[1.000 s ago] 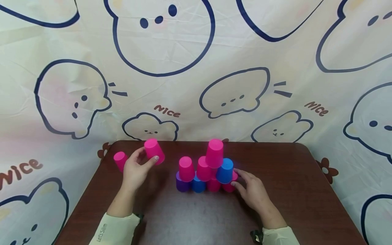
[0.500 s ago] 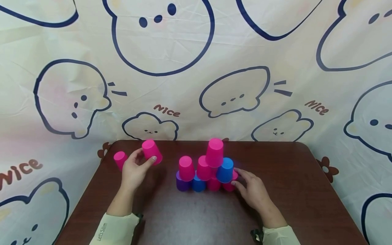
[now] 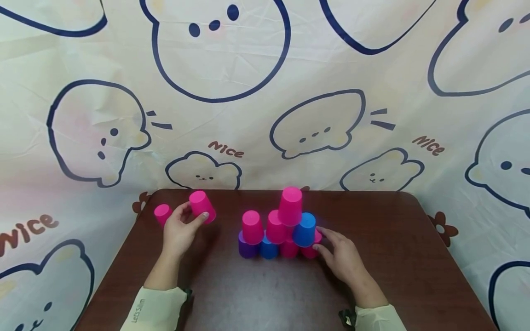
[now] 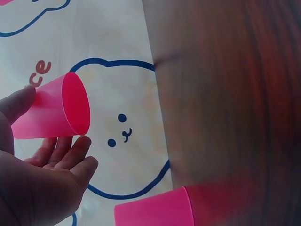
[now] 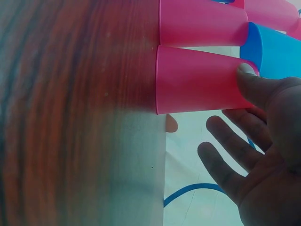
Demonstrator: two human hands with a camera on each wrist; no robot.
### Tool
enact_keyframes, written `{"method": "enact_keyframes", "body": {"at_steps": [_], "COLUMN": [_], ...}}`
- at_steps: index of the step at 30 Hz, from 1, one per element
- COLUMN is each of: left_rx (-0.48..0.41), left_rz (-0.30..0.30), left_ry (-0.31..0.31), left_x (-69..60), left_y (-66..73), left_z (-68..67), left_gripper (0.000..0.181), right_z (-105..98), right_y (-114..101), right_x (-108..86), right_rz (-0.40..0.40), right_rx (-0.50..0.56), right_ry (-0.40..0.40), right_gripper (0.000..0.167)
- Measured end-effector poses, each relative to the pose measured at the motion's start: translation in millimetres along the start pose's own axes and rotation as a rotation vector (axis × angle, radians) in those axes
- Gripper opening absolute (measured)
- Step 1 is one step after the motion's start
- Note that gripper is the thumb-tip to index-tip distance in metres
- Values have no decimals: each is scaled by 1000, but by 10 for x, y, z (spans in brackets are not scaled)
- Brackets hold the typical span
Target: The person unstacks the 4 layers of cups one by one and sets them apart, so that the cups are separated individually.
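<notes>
My left hand holds a pink cup raised at the table's back left, thumb on its near side; the left wrist view shows its open rim. Close by stands another pink cup, partly behind the hand. At mid-table is a stack with a purple cup, a blue cup and pink cups below, two pink cups and a blue cup above, and a pink cup on top. My right hand grips the lower right pink cup between thumb and forefinger, other fingers spread.
The dark brown table has its back edge against a pale curtain printed with cartoon outlines. More of the curtain hangs at the left and right sides.
My left hand has drifted slightly left and lower with its pink cup, closer to the cup at the far left. The right hand and the stack stay in place.
</notes>
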State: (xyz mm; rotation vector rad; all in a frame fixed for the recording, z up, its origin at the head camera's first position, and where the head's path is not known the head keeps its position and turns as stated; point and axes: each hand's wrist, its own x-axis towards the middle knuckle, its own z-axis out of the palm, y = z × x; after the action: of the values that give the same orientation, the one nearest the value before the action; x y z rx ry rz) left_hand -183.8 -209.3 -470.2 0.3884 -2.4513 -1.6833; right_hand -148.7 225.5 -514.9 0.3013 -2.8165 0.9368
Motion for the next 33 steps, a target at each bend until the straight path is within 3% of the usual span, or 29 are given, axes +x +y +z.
{"method": "enact_keyframes", "body": {"at_steps": [14, 33], "left_rx": [15, 33], "left_rz": [-6, -63], "left_ry": [20, 77], "left_x": [123, 239], "left_y": [-148, -326], "left_z": [-43, -63], "left_gripper": [85, 79], "right_z": [1, 0], "right_y": [6, 2], "right_x": [-2, -1], "right_rz": [7, 2], "right_rx": [1, -17], "right_ry": [-5, 3], "right_gripper": [59, 58]}}
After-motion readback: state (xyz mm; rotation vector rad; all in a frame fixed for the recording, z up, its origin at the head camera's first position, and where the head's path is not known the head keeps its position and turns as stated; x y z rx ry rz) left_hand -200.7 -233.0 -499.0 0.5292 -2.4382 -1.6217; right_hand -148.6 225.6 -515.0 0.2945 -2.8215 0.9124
